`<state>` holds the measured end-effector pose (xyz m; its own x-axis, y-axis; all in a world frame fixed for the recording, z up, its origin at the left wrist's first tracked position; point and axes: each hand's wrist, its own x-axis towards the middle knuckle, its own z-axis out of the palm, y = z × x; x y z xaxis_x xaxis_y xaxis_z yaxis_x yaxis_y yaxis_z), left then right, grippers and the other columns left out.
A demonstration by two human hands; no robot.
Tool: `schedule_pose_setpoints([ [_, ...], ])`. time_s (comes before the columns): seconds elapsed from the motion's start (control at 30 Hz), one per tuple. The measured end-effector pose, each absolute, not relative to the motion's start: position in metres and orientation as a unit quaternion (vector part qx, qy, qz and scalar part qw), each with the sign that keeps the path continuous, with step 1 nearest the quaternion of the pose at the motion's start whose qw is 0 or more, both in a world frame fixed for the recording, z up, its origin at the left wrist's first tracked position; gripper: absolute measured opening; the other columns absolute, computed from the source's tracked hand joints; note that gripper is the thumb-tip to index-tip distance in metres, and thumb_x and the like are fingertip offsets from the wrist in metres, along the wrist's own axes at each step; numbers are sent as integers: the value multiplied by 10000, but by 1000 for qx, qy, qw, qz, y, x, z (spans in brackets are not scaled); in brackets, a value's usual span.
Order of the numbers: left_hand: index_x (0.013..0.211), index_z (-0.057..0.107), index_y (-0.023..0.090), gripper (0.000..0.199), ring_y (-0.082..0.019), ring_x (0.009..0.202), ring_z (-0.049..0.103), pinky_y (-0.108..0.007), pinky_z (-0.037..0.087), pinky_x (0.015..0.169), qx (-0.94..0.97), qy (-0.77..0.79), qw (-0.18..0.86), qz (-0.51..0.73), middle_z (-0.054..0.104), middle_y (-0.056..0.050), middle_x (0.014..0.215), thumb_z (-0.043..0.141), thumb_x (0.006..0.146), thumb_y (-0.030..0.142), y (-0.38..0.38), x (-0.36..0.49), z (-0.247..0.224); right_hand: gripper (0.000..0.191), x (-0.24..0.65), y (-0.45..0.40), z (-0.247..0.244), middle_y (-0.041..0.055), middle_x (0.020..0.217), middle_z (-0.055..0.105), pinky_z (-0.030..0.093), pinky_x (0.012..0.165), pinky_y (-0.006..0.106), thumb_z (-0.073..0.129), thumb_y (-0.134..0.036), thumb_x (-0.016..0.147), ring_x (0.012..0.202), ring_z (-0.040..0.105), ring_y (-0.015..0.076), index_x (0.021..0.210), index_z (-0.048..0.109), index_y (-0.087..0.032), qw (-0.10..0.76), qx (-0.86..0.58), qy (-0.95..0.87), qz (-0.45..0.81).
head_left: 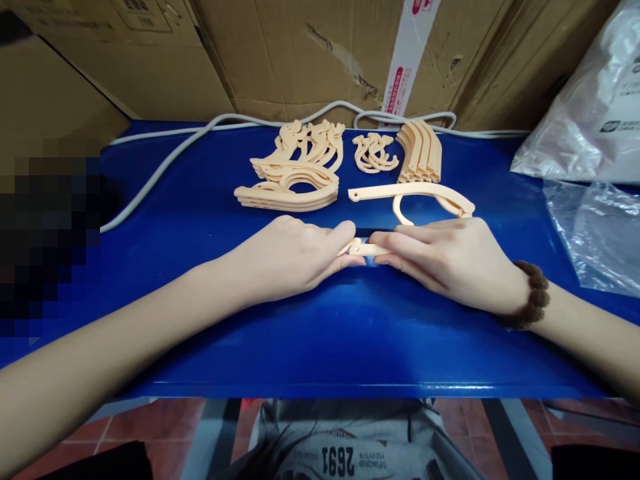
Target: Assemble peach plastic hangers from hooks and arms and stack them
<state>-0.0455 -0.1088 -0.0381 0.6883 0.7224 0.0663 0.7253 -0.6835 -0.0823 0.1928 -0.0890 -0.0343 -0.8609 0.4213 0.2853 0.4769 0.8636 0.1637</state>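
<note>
My left hand (300, 257) is closed, with thumb and fingers pinching a cream plastic hanger part (346, 249), mostly hidden in the grip. In my right hand (440, 257), fingers pressed together grip a cream hanger arm (367, 249) whose end reaches left. The two parts meet at a joint between my hands, with a small pale spot on it; whether they are fastened I cannot tell. Just beyond my right hand lies a long curved hanger arm (400, 191) with a hook-like curved piece (399, 210) beneath it.
Behind my hands lie stacked folded hangers (287, 200), more hanger parts (315, 143), loose hooks (375, 153) and nested hanger arms (420, 153) on the blue table (320, 333). A white cable (170, 160) runs along cardboard boxes (300, 60). Plastic bags (590, 113) sit right.
</note>
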Motion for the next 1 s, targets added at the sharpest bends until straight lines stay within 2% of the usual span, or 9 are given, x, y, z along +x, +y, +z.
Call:
schedule_pose_setpoints([
  [0.17,927,555,160,410,-199,478,541,-271,180,438,-920,-374,113,-12,569,-27,583,270,1057,424,-111,-47,-39,373,193,-89,-34,0,904,754,315,543,270,348,-407,1064,657,656,113,1087,662,-208,118,-251,-958,-70],
  [0.4,855,565,151,446,-185,462,538,-276,162,418,-924,-333,176,-57,550,-32,577,223,1066,343,-113,-47,-36,320,192,-89,-32,8,967,757,366,591,247,398,-382,1051,751,688,134,1126,660,-213,129,-253,-959,5],
  [0.57,813,565,155,443,-178,460,531,-280,185,412,-920,-329,207,-51,559,-44,577,238,1062,321,-115,-46,-33,326,192,-87,-30,20,871,733,376,605,238,411,-372,1044,677,643,131,1151,668,-203,113,-263,-957,53],
  [0.7,762,551,161,408,-169,450,526,-277,193,414,-915,-309,252,-65,544,-35,559,295,1049,295,-115,-46,-35,333,191,-84,-29,17,836,712,392,639,238,414,-383,1040,692,639,136,1102,684,-199,103,-267,-953,99],
  [0.83,731,531,169,378,-167,451,534,-282,223,419,-902,-294,303,-95,529,-16,554,369,1036,322,-115,-46,-38,322,192,-84,-28,15,850,716,392,637,241,414,-367,1041,688,637,136,1118,681,-204,99,-257,-957,89],
  [1.0,757,547,160,333,-184,479,577,-303,257,419,-906,-290,286,-116,546,-16,578,425,1007,342,-114,-47,-41,330,193,-84,-30,18,873,732,374,597,257,404,-366,1046,686,652,153,1132,677,-203,100,-249,-963,38],
])
